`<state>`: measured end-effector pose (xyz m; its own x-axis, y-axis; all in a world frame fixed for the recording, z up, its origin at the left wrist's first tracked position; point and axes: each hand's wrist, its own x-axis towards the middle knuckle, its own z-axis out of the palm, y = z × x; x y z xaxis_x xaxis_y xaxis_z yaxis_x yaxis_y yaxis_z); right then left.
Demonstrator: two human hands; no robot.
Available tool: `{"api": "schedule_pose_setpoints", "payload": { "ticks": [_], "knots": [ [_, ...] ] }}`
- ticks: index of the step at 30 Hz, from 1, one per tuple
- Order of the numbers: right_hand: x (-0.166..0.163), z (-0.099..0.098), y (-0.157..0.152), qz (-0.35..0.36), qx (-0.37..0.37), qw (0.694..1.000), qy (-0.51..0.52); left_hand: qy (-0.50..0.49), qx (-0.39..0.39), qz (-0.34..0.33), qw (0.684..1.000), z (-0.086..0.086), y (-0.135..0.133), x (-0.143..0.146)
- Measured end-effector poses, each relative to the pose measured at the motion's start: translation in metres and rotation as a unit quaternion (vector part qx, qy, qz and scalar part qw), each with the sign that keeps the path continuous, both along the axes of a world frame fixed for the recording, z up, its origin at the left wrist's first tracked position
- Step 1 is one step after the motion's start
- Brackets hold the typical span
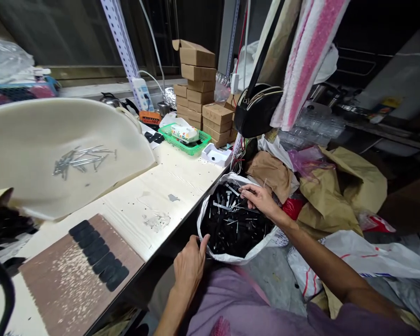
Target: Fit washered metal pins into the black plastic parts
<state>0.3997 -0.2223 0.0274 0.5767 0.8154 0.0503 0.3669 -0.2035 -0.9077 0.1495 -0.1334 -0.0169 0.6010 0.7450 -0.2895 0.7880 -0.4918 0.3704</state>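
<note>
A white sack (213,255) with a rolled-down rim stands in front of me, full of black pieces and thin silvery metal pins (236,226). My left hand (191,263) is at its near left edge, thumb over the rim and fingers curled against the outside. Over the far right part of the opening, my right hand (261,198) has its fingertips pinched together. What they hold is too small to make out. On the table to the left, several flat black pieces (98,252) lie in a row on a brown board (49,280).
A large cream-coloured basin (126,126) on the table holds loose metal pins (86,158). Behind are a green tray (192,148), a white dish (217,156) and stacked cardboard boxes (199,88). A black bag (257,112) hangs above; plastic and paper sacks (332,200) crowd the right.
</note>
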Motion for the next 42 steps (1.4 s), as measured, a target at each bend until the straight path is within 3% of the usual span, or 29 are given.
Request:
{"api": "schedule_pose_setpoints", "payload": {
  "ticks": [6,12,15,22,24,26,29,31,33,37,42],
  "knots": [
    [0.002,0.016,-0.009,-0.106,0.166,0.98,0.012,0.032,-0.041,-0.001,0.999,-0.023,-0.006,0.003],
    [-0.007,0.055,-0.022,-0.2,0.364,0.904,-0.098,-0.004,-0.056,0.008,0.998,-0.029,-0.01,0.001],
    [-0.017,0.069,-0.027,-0.221,0.399,0.879,-0.137,-0.022,-0.048,0.001,0.999,-0.029,-0.01,0.001],
    [-0.029,0.078,-0.028,-0.22,0.397,0.874,-0.173,-0.054,-0.07,-0.003,0.996,-0.034,-0.008,0.002],
    [-0.021,0.068,-0.023,-0.221,0.377,0.881,-0.182,-0.067,-0.078,-0.003,0.995,-0.035,-0.008,0.0],
    [-0.009,0.048,-0.017,-0.202,0.312,0.905,-0.206,-0.083,-0.086,-0.004,0.993,-0.036,-0.008,-0.002],
    [0.009,0.0,-0.011,-0.106,0.089,0.95,-0.28,-0.109,-0.104,-0.007,0.989,-0.037,-0.008,-0.006],
    [0.013,-0.035,-0.011,-0.057,-0.08,0.933,-0.346,-0.121,-0.128,-0.009,0.984,-0.039,-0.006,-0.009],
    [0.01,-0.067,-0.013,-0.031,-0.211,0.891,-0.401,-0.134,-0.152,-0.013,0.979,-0.041,-0.004,-0.011],
    [-0.006,-0.101,-0.012,-0.056,-0.275,0.862,-0.423,-0.163,-0.187,-0.031,0.968,-0.049,0.003,-0.015],
    [-0.017,-0.105,0.004,-0.132,-0.283,0.843,-0.438,-0.164,-0.217,-0.067,0.96,-0.062,0.014,-0.013]
  ]
}}
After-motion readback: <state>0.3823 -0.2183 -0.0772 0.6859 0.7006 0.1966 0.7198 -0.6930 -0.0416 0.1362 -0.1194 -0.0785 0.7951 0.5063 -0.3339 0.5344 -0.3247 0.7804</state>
